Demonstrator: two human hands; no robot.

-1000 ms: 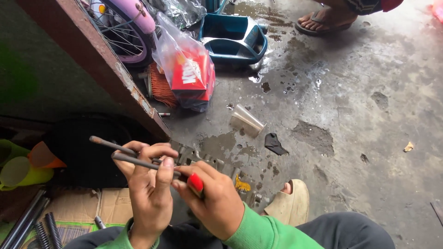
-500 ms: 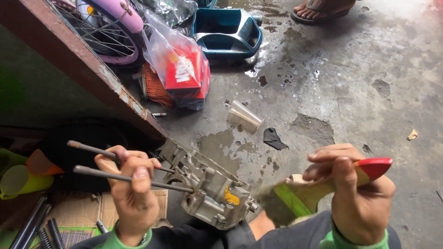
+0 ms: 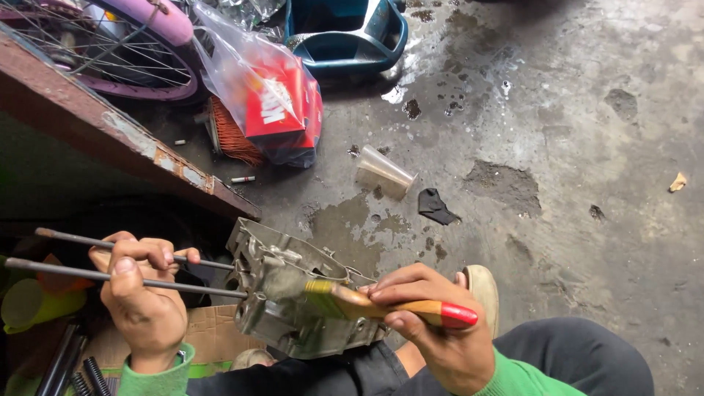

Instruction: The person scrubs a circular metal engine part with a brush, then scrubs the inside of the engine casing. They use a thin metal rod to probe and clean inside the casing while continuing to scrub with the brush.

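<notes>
A grey metal engine casing (image 3: 293, 297) rests over my lap, with two long steel studs (image 3: 73, 257) sticking out to the left. My left hand (image 3: 143, 290) grips both studs and steadies the casing. My right hand (image 3: 433, 330) holds a paintbrush (image 3: 389, 304) with a wooden handle, red tip and green ferrule. Its bristles lie against the top of the casing. I wear green sleeves and dark trousers.
A rusty metal beam (image 3: 125, 136) runs across the upper left. Behind it are a bicycle wheel (image 3: 110, 51), a plastic bag with a red box (image 3: 275, 103), a blue tub (image 3: 345, 33), a tipped plastic cup (image 3: 385, 172) and wet concrete floor (image 3: 572, 147).
My right hand swung out to the right with the brush, then came back in, and the bristles now touch the casing. The left hand kept its grip on the studs.
</notes>
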